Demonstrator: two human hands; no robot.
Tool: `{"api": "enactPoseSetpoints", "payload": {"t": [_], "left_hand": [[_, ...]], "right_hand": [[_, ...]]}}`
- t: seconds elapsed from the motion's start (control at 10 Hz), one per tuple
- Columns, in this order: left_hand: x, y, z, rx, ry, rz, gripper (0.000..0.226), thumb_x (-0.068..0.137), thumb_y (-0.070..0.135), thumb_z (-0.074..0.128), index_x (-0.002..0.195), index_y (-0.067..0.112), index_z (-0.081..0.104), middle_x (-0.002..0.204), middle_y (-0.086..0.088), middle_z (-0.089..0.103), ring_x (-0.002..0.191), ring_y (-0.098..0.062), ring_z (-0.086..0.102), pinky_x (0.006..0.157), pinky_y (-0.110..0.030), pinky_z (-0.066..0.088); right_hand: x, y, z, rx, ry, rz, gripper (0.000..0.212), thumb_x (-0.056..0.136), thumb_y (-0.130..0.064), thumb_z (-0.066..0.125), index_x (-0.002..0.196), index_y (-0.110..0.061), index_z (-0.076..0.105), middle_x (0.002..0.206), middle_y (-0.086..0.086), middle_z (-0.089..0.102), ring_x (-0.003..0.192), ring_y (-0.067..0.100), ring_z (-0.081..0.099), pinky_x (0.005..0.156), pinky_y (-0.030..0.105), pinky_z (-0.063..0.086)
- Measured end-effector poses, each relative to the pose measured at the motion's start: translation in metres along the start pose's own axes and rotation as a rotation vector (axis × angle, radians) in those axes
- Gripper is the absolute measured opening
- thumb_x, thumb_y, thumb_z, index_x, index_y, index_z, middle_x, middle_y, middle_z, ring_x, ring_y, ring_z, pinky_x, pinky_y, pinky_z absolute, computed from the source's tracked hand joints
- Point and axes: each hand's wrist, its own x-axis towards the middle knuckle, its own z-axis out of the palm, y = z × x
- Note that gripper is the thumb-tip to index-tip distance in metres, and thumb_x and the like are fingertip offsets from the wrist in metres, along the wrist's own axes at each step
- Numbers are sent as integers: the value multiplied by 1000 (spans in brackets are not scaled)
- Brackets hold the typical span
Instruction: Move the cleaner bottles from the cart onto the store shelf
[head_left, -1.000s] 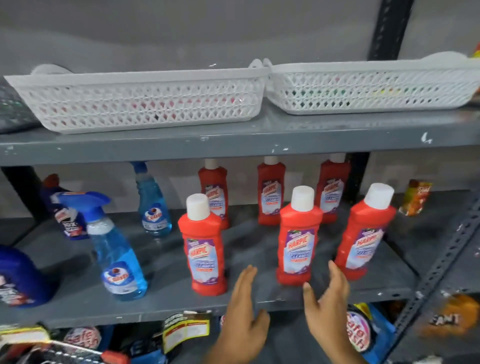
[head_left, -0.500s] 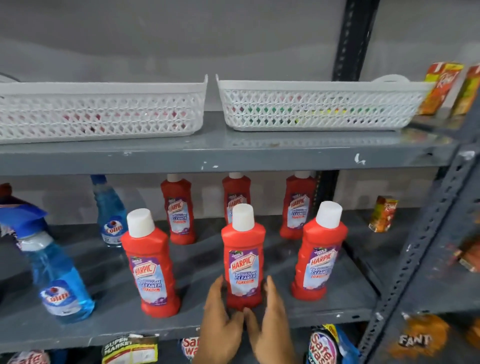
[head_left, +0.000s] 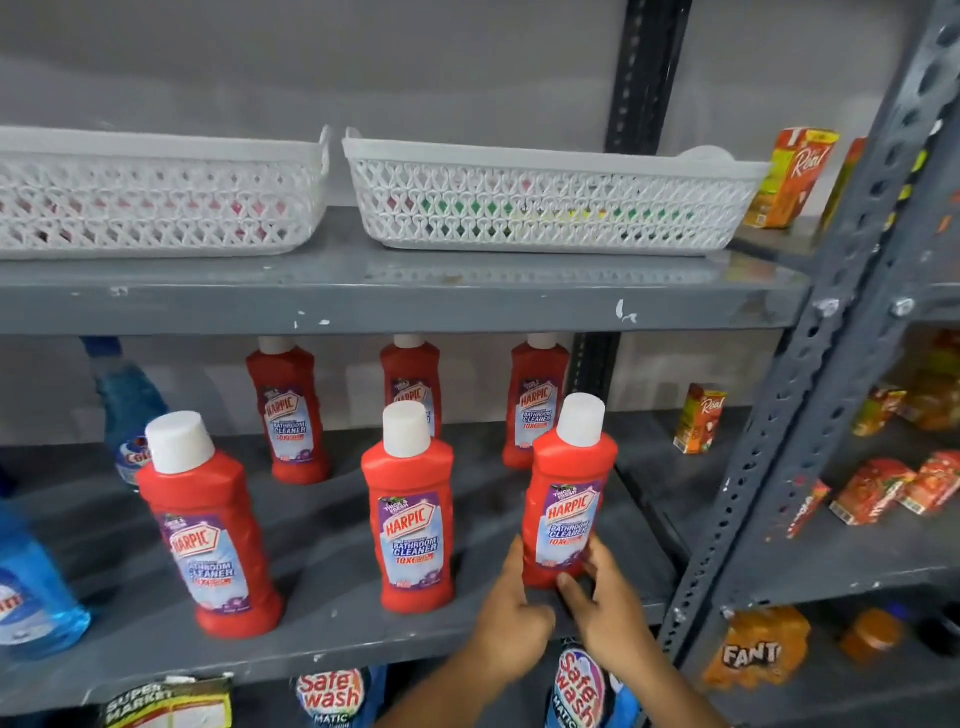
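Several red Harpic cleaner bottles with white caps stand upright in two rows on the grey middle shelf (head_left: 322, 639). The front row holds a left bottle (head_left: 208, 525), a middle bottle (head_left: 410, 509) and a right bottle (head_left: 566, 493). My left hand (head_left: 511, 608) and my right hand (head_left: 605, 597) press on either side of the right bottle's base, near the shelf's front edge. Three more red bottles (head_left: 288, 410) stand behind. The cart is out of view.
Blue spray bottles (head_left: 31, 587) stand at the shelf's left. Two white lattice baskets (head_left: 545, 208) sit on the shelf above. A grey perforated upright (head_left: 810, 415) rises just right of my hands. Juice cartons (head_left: 698, 418) and red packets lie further right; detergent pouches (head_left: 330, 696) sit below.
Both hands left the middle front bottle and moved right to the right front bottle, now clasping its base. The view shifted right along the shelf.
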Motion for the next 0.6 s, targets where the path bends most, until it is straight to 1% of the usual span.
{"api": "enactPoseSetpoints", "payload": {"t": [0.1, 0.2, 0.3, 0.4, 0.5, 0.6], "left_hand": [[3, -10, -1, 4, 13, 9, 89, 54, 0, 44, 134, 37, 38, 135, 2, 58, 124, -16, 55, 104, -42, 46], [7, -14, -1, -4, 12, -7, 89, 54, -1, 44, 135, 34, 41, 135, 3, 58, 126, -13, 53, 107, -49, 43], [5, -12, -3, 28, -6, -46, 89, 56, 7, 50, 140, 32, 35, 138, 7, 54, 129, -8, 50, 111, -43, 40], [6, -17, -6, 60, -28, -65, 91, 56, 11, 52, 141, 38, 31, 140, 14, 51, 130, -3, 47, 111, -41, 40], [8, -27, -8, 112, -26, -48, 93, 59, 0, 48, 142, 39, 30, 143, 12, 49, 133, -7, 44, 112, -40, 37], [0, -15, -2, 72, -57, -41, 96, 64, 4, 51, 149, 32, 15, 150, 11, 39, 137, -9, 39, 113, -36, 34]], "right_hand": [[1, 2, 1, 5, 19, 28, 55, 85, -23, 61, 136, -27, 40, 128, 0, 60, 117, 16, 58, 100, 39, 47], [3, 8, 7, -12, 49, 40, 55, 85, -26, 61, 136, -23, 41, 128, 4, 61, 114, 19, 59, 97, 40, 49], [1, 10, 12, -19, 92, 29, 57, 85, -22, 63, 138, -20, 41, 126, 5, 62, 112, 21, 60, 92, 35, 48], [6, 21, 14, -56, 117, 0, 57, 86, -25, 61, 140, -22, 40, 127, 5, 62, 112, 24, 60, 89, 35, 48], [7, 25, 19, -95, 112, -4, 57, 87, -37, 55, 140, -23, 37, 128, 7, 62, 112, 27, 61, 88, 39, 50], [12, 28, 18, -48, 115, -33, 61, 87, -38, 54, 142, -24, 32, 133, 4, 58, 116, 24, 58, 92, 41, 49]]}}
